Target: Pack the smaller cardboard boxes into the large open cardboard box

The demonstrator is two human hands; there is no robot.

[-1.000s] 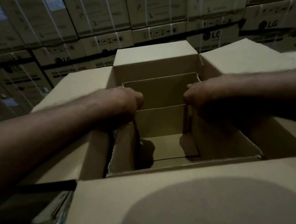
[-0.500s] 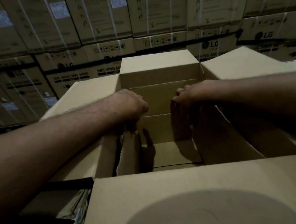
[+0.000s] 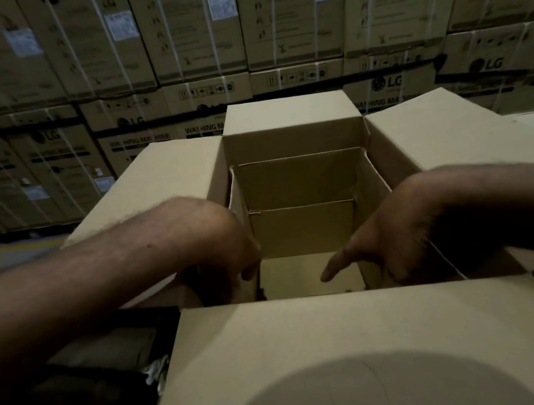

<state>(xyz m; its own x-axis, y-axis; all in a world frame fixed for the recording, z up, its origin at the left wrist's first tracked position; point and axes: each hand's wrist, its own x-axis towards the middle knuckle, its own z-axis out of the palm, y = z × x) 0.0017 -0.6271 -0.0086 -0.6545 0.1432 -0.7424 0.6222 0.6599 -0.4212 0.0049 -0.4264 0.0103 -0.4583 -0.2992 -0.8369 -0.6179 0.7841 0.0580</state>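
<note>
1. Head view: the large open cardboard box [image 3: 312,349] stands mouth up, with its four flaps splayed outward.
2. The smaller box [image 3: 299,177] sits inside it, upright, with its open end facing up and its walls parallel to the large box's walls. It looks deeper than it is wide, so its long axis is roughly vertical.
3. The left hand [image 3: 229,261] has its fingers curled down over the smaller box's left wall and grips it.
4. The right hand [image 3: 397,246] straddles the right wall. One straight digit reaches inside and the other fingers curl down outside, pinching the wall.
5. Behind stands a wall of strapped washing machine cartons [image 3: 197,41].
</note>
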